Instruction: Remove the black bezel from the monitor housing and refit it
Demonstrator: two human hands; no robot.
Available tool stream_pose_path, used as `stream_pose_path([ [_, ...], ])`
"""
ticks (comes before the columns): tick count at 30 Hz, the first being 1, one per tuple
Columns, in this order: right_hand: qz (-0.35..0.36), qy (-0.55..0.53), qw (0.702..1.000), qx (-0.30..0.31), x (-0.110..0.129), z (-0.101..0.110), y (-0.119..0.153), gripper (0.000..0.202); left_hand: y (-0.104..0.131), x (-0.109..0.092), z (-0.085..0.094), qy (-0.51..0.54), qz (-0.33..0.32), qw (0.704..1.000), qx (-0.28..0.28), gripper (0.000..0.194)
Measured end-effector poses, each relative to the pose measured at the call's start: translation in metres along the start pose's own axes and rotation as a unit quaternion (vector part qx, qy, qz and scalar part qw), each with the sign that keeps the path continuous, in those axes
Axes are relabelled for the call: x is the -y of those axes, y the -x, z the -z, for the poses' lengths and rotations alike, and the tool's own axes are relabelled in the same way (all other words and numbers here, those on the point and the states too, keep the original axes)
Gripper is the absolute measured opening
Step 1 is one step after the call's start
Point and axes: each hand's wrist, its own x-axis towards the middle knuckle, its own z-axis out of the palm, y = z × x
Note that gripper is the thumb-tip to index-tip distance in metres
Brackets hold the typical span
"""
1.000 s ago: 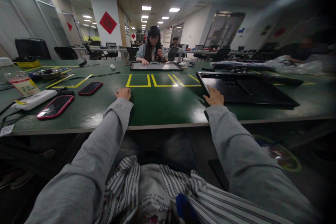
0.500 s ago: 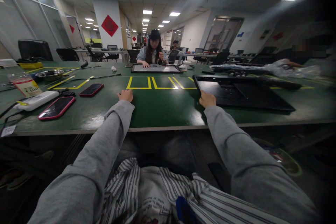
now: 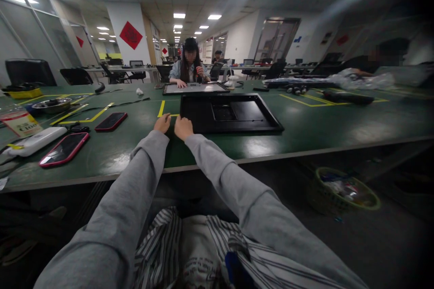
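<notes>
A black monitor housing (image 3: pixel 203 119), shallow with a raised rim and a square recess, lies on the green table in front of me. My right hand (image 3: pixel 183 127) is closed on its near left corner. Just left of that corner is my left hand (image 3: pixel 162 123), its fingers loosely apart and nothing seen in them; a small gap separates it from the housing. Yellow tape (image 3: pixel 162 108) marks the tabletop beyond my hands, partly covered by the housing.
Two phones, one nearer (image 3: pixel 64 150) and one farther (image 3: pixel 111 122), lie at left beside a white power strip (image 3: pixel 42 141) and a bottle (image 3: pixel 21 123). Opposite, a person (image 3: pixel 190 70) works at a flat panel (image 3: pixel 193 88). A basket (image 3: pixel 347 192) stands on the floor at right.
My right hand has pulled the housing leftward across the table, and it now lies more squarely before me. My left hand stays about where it was, and the view has turned slightly right.
</notes>
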Motion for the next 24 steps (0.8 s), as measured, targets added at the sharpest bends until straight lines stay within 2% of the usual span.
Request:
stream_pose_path([
  [2,0.034,-0.064,0.997,0.008,0.021,-0.004,-0.002,0.052,-0.006,0.005,0.002,0.042,0.016,0.999,0.001,0.046],
  [3,0.045,-0.082,0.996,-0.002,0.024,-0.004,-0.002,0.051,-0.008,0.008,0.004,0.058,0.035,0.998,-0.004,0.046],
  [6,0.038,-0.101,0.993,-0.055,0.005,0.003,-0.001,0.052,-0.01,0.018,0.01,0.07,0.12,0.99,-0.035,0.051],
  [8,0.006,-0.103,0.992,-0.078,-0.027,0.013,0.0,0.051,-0.009,0.023,0.012,0.065,0.15,0.986,-0.037,0.056],
  [11,-0.062,-0.067,0.987,-0.129,-0.092,0.033,0.002,0.051,-0.005,0.026,0.013,0.037,0.147,0.988,-0.03,0.054],
  [15,-0.172,0.003,0.965,-0.2,-0.186,0.058,0.014,0.049,0.002,0.021,0.014,-0.007,0.131,0.991,-0.034,0.048],
  [18,-0.248,0.033,0.94,-0.23,-0.243,0.069,0.028,0.05,0.006,0.016,0.015,-0.043,0.151,0.987,-0.033,0.048],
  [21,-0.322,0.014,0.926,-0.196,-0.276,0.07,0.039,0.049,0.005,0.015,0.015,-0.069,0.162,0.984,-0.038,0.048],
  [24,-0.358,-0.036,0.923,-0.135,-0.289,0.066,0.041,0.052,0.001,0.023,0.015,-0.082,0.156,0.984,-0.031,0.049],
])
